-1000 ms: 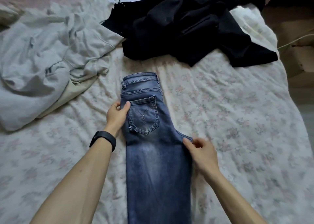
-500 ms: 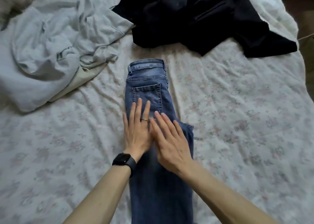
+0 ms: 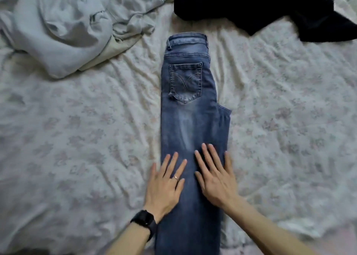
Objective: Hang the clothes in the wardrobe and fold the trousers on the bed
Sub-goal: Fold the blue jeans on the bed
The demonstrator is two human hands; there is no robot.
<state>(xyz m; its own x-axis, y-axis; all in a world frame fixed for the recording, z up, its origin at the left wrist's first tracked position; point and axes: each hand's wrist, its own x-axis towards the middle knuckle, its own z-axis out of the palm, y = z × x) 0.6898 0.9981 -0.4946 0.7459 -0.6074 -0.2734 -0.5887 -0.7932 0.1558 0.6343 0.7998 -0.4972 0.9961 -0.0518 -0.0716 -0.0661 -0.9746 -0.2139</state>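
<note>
Denim jeans (image 3: 190, 123) lie leg over leg along the bed (image 3: 77, 148). Head view: I see left hand (image 3: 164, 187) and right hand (image 3: 216, 183) flat on the thighs, fingers spread. Uneven pressure could skew the top leg; hems are cropped, maybe misaligned.

views: one, head-worn, wide-angle | facing: forward and steeply down onto bed (image 3: 77, 138), which fills nearly the whole frame | range: close; left hand (image 3: 164, 187) and right hand (image 3: 216, 183) low centre, forearms enter from bottom edge | framing: jeans (image 3: 189, 119) run up the middle; grey clothes (image 3: 58, 32), black clothes (image 3: 251, 3) cut by top edge
</note>
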